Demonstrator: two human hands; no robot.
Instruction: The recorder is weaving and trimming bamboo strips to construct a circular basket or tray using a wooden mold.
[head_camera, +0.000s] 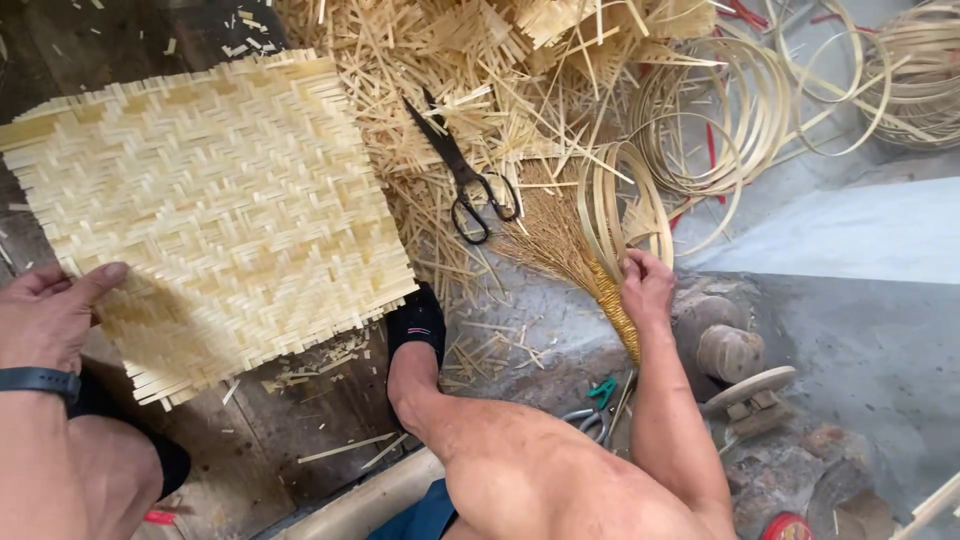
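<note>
Head view: the woven bamboo mat is laid flat on the floor, its near-left edge pinched by the left hand, thumb on top. A coiled bamboo-strip hoop is gripped by the right hand, beside a small straw broom. Black scissors are seen on bamboo offcuts; the hands are well apart.

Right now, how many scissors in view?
1 for certain: black scissors lying on the bamboo strip pile, beyond the right hand. Grey loop handles by the right forearm may be a second pair; blades hidden.
</note>
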